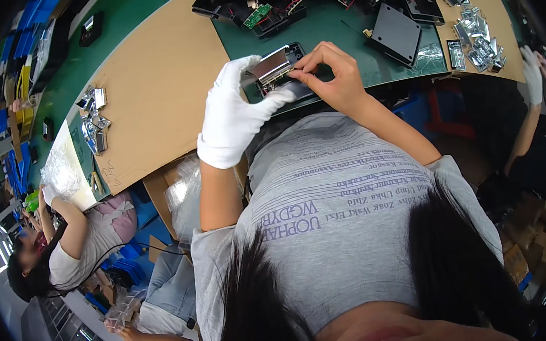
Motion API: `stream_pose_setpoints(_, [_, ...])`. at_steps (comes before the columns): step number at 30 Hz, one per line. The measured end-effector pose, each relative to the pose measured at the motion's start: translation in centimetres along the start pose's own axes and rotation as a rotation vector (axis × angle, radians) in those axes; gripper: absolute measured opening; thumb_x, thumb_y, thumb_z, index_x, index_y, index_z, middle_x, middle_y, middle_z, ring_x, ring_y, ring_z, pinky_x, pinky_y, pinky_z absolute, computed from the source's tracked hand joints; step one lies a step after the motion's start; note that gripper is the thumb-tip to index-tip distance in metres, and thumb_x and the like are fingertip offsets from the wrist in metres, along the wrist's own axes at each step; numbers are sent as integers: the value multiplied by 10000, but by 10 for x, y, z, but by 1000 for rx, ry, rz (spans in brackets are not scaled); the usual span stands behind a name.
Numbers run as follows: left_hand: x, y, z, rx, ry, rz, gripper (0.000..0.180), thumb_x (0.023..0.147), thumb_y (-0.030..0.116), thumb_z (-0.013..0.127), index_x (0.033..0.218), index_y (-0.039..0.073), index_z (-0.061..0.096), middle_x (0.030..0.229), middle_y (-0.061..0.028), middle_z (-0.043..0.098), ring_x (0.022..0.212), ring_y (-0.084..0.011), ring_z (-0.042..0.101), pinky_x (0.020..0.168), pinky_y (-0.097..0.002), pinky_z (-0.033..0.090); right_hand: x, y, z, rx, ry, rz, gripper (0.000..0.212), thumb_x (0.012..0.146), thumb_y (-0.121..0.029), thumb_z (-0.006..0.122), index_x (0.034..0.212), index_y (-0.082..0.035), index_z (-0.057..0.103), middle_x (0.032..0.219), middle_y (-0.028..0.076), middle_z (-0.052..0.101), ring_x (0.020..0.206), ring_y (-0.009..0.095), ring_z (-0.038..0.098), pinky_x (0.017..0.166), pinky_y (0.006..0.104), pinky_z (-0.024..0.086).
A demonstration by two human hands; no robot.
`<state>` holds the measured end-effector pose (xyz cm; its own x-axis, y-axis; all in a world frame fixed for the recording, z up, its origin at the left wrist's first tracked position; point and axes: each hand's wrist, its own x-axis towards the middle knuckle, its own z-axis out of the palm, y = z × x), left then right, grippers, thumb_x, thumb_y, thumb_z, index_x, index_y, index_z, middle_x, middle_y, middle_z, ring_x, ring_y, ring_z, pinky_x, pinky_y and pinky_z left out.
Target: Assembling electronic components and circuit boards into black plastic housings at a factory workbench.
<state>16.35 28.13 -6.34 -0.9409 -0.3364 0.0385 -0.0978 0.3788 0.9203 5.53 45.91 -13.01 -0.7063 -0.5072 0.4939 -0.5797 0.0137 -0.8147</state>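
Observation:
My left hand (232, 112), in a white glove, is closed around the left side of a small black plastic housing (296, 53) at the table's near edge. A shiny silver rectangular panel (273, 64) sits tilted in the housing, with a thin gold-coloured strip along its lower edge. Thin wires show below that strip, near my gloved thumb. My bare right hand (337, 77) comes in from the right, thumb and forefinger pinched together at the panel's lower right corner. Whatever lies between those fingertips is too small to tell.
Black housings (397, 33) with green circuit boards (257, 16) and wires are piled at the back. Silver parts lie on cardboard at right (479, 35) and left (95, 118). Under the table's left edge stands a carton (158, 197) with clear plastic. Co-workers (90, 232) sit nearby.

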Motion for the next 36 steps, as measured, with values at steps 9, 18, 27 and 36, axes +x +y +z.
stream_pose_setpoints(9, [0,-9,0,492,74,301,422,772,101,849,1162,67,691,1036,-84,739,840,-214,698,785,-314,560,6,-20,-15,-152,-124,116,172,791,17,798,896,-58,684,934,19,721,749,125,572,700,257,499])
stream_pose_setpoints(18, [15,-13,13,163,118,152,484,722,53,888,1159,22,682,1054,-85,748,954,-207,691,926,-321,539,-3,-9,-17,-170,-115,23,881,685,-232,915,1462,-142,509,1289,58,678,1163,244,639,1029,344,489])
stream_pose_setpoints(27, [18,-23,17,100,66,58,490,728,38,881,1169,2,672,1114,-116,740,989,-226,685,961,-332,525,0,-13,-25,-83,-345,255,1173,610,-249,949,1600,-146,328,1483,117,569,1343,291,554,1142,411,405])
stream_pose_setpoints(36, [16,-23,16,161,64,79,492,732,72,884,1174,9,677,1118,-108,741,982,-228,686,938,-333,531,-2,-8,-24,-104,-340,227,1152,617,-246,945,1592,-135,341,1474,110,577,1345,276,557,1137,401,413])
